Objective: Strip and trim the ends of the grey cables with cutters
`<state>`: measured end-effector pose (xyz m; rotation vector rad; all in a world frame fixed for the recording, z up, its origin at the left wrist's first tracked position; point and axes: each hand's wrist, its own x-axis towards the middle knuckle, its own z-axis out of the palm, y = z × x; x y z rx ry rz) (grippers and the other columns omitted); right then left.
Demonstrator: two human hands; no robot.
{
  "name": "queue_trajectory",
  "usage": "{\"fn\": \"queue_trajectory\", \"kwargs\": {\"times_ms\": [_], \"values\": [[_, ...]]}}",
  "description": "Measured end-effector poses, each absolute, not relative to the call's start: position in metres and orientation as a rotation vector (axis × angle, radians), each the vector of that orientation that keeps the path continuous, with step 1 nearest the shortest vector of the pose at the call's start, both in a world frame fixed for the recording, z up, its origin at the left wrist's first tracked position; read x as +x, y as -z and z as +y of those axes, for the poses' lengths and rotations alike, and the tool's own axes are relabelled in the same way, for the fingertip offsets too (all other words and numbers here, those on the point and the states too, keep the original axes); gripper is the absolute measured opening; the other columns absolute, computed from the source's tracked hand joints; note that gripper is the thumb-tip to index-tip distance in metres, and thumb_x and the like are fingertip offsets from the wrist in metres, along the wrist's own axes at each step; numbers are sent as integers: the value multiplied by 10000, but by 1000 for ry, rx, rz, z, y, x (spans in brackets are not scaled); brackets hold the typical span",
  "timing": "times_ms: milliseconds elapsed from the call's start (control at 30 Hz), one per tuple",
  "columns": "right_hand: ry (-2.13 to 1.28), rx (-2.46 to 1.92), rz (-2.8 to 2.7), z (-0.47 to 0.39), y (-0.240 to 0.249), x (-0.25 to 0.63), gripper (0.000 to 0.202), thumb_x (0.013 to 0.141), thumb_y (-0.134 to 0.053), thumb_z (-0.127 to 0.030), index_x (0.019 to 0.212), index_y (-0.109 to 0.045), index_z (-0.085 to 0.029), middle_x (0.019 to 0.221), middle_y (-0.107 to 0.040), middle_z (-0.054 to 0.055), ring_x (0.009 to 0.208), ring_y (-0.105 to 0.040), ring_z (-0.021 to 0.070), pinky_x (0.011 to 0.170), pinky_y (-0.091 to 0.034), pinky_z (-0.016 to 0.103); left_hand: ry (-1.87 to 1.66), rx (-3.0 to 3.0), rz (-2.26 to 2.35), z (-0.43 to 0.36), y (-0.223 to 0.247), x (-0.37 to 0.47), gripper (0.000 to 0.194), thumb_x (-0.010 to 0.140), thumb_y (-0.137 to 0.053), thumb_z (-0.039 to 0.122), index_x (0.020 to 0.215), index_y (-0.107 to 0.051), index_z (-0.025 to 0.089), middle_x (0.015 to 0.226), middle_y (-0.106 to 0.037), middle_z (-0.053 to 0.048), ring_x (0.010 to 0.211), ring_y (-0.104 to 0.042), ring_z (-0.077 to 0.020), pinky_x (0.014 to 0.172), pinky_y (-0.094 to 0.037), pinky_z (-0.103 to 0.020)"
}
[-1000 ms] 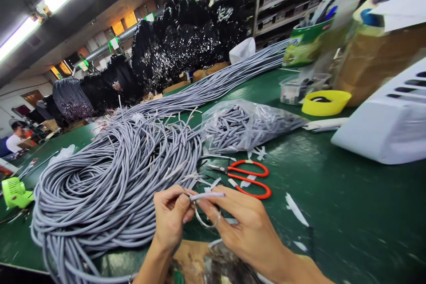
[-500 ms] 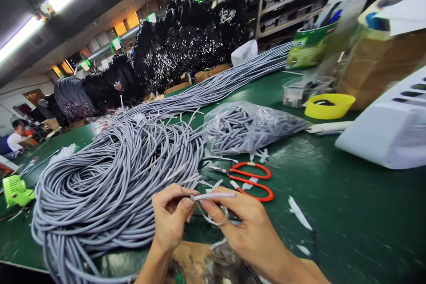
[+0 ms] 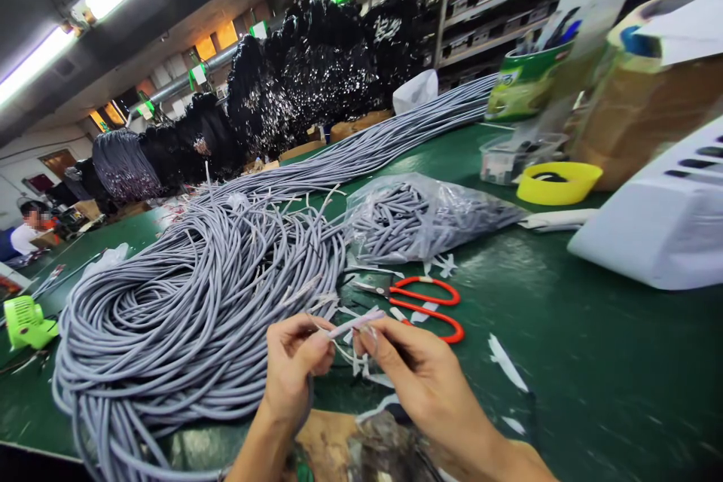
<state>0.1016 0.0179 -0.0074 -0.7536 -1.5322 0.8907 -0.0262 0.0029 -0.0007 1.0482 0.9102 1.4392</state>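
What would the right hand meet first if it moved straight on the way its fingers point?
Probably the left hand: the right hand points toward it, with only the short grey cable piece between.

a green bench [image 3: 593,361] carries a large heap of grey cables [image 3: 186,316]. beside it lies a clear plastic bag [image 3: 421,218] of short grey pieces, and near that bag red-handled scissors [image 3: 423,305] among white paper scraps [image 3: 505,361]. further right stand a yellow bowl [image 3: 558,182], a green tin [image 3: 523,79] and a white housing [image 3: 660,218]. black bundles [image 3: 316,68] pile up behind. a small green fan [image 3: 25,322] sits far left.
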Motion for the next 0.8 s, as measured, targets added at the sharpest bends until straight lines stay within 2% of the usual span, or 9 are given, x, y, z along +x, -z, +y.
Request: {"fn": "queue_trajectory", "kwargs": {"times_ms": [200, 433, 633, 733, 800], "values": [[-1063, -776, -1433, 17, 13, 97, 489, 802, -382, -603, 560, -463, -186, 492, -380, -35, 435, -339, 94, 399, -312, 208, -1334, 987, 930, 6, 2, -24, 441, 574, -724, 491, 496, -551, 92, 418, -388, 46, 337, -234, 3, 332, -118, -146], [-1227, -808, -1301, 22, 13, 95, 458, 755, -482, -584, 528, -413, -192, 507, -373, -42, 474, -339, 92, 424, -311, 202, -1214, 1086, 829, 4, 3, -25, 449, 606, -707, 488, 476, -573, 80, 479, -394, 28, 357, -268, 4, 325, -110, -145], [-1305, -857, -916, 33, 5, 103, 494, 644, -564, -647, 537, -385, -199, 468, -244, -91, 402, -185, 55, 348, -173, 179, -1234, 1085, 750, 3, 3, -26, 393, 629, -706, 444, 500, -590, 91, 483, -395, 40, 340, -259, 13, 315, -147, -130], [-1275, -802, -1059, 28, 4, 105, 468, 664, -536, -640, 569, -459, -189, 468, -316, -70, 407, -255, 64, 358, -224, 180, -1352, 1058, 818, 5, 3, -26, 370, 620, -715, 438, 522, -590, 103, 456, -401, 50, 323, -278, 8, 306, -158, -124], [-1221, -750, -1272, 23, 6, 104, 419, 622, -597, -593, 630, -535, -179, 502, -396, -46, 438, -327, 78, 377, -271, 185, -1417, 1060, 900, 6, 4, -26, 351, 617, -717, 435, 553, -600, 111, 427, -419, 49, 318, -310, -6, 301, -172, -123]]}}
